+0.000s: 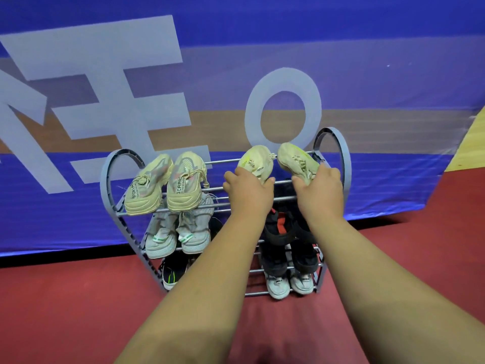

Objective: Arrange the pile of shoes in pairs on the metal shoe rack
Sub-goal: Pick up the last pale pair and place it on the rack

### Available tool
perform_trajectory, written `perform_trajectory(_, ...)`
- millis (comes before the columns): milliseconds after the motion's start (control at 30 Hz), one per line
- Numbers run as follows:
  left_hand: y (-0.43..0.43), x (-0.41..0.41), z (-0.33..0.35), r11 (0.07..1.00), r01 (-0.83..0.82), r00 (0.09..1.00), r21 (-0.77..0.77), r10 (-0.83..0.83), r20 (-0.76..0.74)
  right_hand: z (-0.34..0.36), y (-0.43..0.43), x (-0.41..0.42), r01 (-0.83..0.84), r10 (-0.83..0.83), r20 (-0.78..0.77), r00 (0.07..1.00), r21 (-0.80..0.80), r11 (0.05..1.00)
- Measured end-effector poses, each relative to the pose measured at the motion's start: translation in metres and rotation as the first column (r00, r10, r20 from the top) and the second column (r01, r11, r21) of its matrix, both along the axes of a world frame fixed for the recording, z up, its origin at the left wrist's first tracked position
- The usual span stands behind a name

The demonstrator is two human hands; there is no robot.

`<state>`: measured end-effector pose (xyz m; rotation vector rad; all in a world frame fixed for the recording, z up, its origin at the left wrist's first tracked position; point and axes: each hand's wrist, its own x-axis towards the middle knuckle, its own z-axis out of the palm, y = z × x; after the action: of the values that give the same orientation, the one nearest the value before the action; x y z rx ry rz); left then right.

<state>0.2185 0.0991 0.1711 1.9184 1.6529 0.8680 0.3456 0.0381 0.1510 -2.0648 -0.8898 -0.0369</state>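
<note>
Hands: left hand point(248, 191) grasps the heel of one pale yellow shoe point(256, 160), and right hand point(319, 191) grasps the mate point(294, 157). Both are centre right of frame, at the top bars of the metal shoe rack point(347, 164). Risk, judged: once let go, heels slip between the thin bars.

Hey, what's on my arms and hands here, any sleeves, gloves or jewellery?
Nothing worn shows. Both forearms are bare to the bottom of the frame, no sleeve in view. The left hand and right hand are ungloved, with no watch, bracelet or ring visible on the wrists or fingers that show.
</note>
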Motion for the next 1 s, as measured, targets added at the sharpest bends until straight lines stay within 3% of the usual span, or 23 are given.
perform_trajectory(233, -0.006, -0.002, 0.001, 0.990, 0.107, 0.994, -0.091, -0.106, 0.017, 0.003, -0.007, 0.004, -0.073, 0.069, -0.061, 0.996, -0.077, 0.994)
perform_trajectory(500, -0.021, -0.005, 0.007, 0.965, 0.230, 0.970, -0.124, -0.218, 0.104, 0.010, -0.016, 0.002, -0.141, 0.137, -0.143, 0.980, -0.018, 0.990)
perform_trajectory(700, -0.021, -0.024, -0.003, 0.959, 0.279, 0.955, -0.048, -0.272, 0.123, 0.015, -0.023, 0.007, -0.184, 0.177, -0.113, 0.978, -0.048, 0.982)
perform_trajectory(900, -0.029, -0.034, 0.006, 0.934, 0.348, 0.923, -0.079, -0.327, 0.201, 0.016, -0.027, 0.008, -0.189, 0.185, -0.111, 0.977, -0.025, 0.982)
perform_trajectory(1000, -0.026, -0.038, -0.005, 0.925, 0.371, 0.909, -0.086, -0.343, 0.237, 0.004, -0.034, 0.010, -0.247, 0.246, -0.038, 0.969, -0.013, 0.969)
